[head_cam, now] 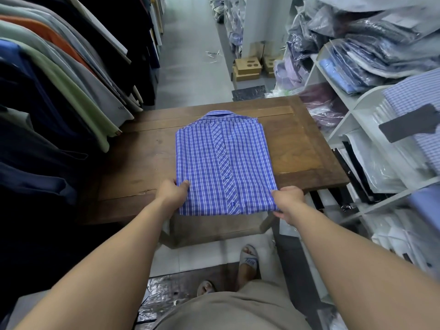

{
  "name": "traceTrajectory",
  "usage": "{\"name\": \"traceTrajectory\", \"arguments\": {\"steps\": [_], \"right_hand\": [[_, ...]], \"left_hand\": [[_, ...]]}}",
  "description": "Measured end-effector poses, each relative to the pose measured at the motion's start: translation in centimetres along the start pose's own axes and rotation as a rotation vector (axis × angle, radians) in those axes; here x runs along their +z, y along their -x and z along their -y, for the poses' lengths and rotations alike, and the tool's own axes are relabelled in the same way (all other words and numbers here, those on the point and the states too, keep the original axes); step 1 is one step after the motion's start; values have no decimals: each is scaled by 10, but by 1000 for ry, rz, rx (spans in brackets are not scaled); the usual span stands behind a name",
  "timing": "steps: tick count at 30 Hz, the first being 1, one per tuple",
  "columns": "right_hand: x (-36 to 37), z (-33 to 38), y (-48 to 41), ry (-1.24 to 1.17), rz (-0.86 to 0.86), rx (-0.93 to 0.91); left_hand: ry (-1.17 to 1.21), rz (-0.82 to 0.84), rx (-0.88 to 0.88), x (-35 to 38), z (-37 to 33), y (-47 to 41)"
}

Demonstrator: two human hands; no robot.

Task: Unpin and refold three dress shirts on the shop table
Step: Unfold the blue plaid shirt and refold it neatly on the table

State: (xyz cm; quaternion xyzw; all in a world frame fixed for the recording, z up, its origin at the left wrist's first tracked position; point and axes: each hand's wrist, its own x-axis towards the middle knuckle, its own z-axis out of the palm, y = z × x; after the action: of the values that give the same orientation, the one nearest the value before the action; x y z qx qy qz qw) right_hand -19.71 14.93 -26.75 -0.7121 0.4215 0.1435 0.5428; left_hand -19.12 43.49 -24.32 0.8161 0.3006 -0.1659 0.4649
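One wide-angle head-worn camera looks forward and steeply down past the wearer's forearms (133, 234) onto the wooden counter (300, 148), close below; the aisle floor (190, 67) recedes ahead, and the wearer's own feet (248, 258) show at the lower edge.

One folded blue plaid dress shirt (223, 160) lay on one wooden table (302, 144). Two blue buttons (227, 176) showed on its placket. Two hands gripped its near corners: one left hand (172, 192), one right hand (288, 198). Two feet in slide sandals (248, 259) stood below. The hanging garments (59, 75), bagged shirts (371, 55) and cardboard boxes (247, 67) overlapped too much to count.
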Motion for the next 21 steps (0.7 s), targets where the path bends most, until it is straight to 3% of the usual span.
{"name": "traceTrajectory", "arguments": {"steps": [6,10,21], "right_hand": [[-2,-6,4,108,-99,-104],[-6,-5,9,167,-109,-129],[-7,-3,6,271,-137,-153]], "left_hand": [[49,73,-53,10,1,6],[155,110,-192,10,-3,6],[197,67,-246,15,-7,-7]]}}
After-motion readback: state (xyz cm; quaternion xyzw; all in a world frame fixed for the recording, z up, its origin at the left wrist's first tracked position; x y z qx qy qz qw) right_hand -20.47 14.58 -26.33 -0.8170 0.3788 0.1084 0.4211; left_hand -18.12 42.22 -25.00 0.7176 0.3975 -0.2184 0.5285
